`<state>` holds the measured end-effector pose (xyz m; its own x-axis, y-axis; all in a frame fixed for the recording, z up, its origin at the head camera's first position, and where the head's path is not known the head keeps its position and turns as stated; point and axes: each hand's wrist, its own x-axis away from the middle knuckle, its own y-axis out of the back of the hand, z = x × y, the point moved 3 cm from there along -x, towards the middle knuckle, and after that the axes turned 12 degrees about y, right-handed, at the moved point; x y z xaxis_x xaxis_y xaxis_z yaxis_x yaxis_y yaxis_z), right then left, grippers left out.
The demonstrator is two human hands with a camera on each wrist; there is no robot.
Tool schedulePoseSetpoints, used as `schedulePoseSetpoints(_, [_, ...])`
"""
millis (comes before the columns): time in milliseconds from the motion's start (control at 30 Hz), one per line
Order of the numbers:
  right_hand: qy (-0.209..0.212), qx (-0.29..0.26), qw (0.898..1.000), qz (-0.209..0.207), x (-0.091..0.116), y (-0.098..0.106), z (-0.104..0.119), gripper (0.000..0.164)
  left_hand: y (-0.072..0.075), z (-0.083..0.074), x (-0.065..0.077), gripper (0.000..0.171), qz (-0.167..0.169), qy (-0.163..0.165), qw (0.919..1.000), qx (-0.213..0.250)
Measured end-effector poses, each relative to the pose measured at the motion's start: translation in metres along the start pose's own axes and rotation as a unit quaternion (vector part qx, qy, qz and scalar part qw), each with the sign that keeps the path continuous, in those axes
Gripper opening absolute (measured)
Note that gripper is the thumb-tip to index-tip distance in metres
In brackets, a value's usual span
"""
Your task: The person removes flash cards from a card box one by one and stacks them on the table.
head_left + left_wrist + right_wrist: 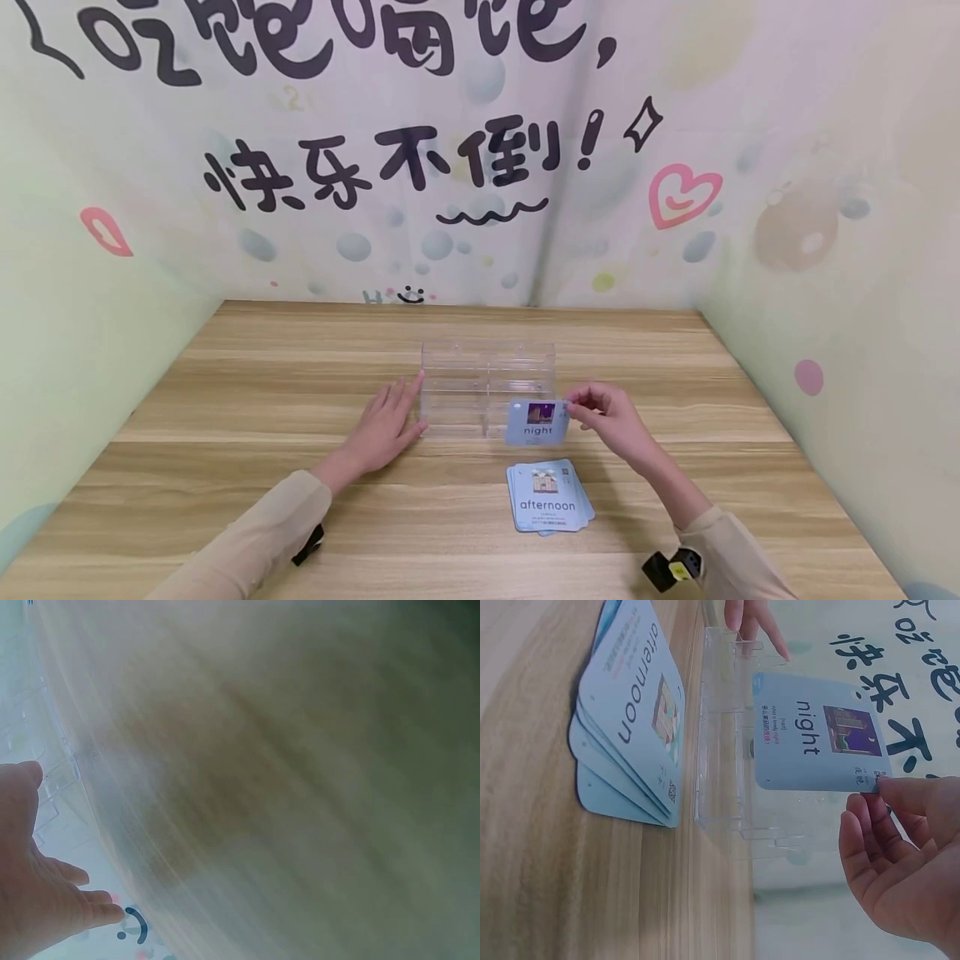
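My right hand (611, 421) pinches the upper right corner of a light-blue flashcard (538, 422) that reads "night" and bears a picture of lit buildings. In the head view the card overlaps the lower right part of a clear plastic tiered card holder (455, 385); I cannot tell whether it touches it. The right wrist view shows the "night" card (817, 735) held up by thumb and fingers at one corner. My left hand (384, 425) lies with fairly straight fingers at the holder's left side, its fingertips against it. Nothing is gripped there.
A fanned stack of light-blue flashcards (549, 497), topped by "afternoon", lies on the wood-grain table (247, 400) in front of the holder. Behind the table rises a printed wall cloth (480, 250); pale panels flank both sides. A black strapped device (671, 570) sits at the right wrist.
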<state>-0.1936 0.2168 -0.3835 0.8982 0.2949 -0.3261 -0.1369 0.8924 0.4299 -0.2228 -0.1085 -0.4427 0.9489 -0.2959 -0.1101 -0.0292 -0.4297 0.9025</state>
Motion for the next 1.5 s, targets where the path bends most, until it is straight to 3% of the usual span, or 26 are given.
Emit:
schedulePoseSetpoints(833, [-0.037,-0.04,0.998,0.027,0.017,0.004,-0.001,0.017,0.001,-0.001,-0.001,0.074,0.006,0.004,1.0,-0.004])
schedulePoseSetpoints(1500, [-0.112,-0.092,0.987,0.064,0.031,-0.008,-0.013,0.022,-0.001,0.0,0.0,0.075,0.007,0.005,1.0,-0.003])
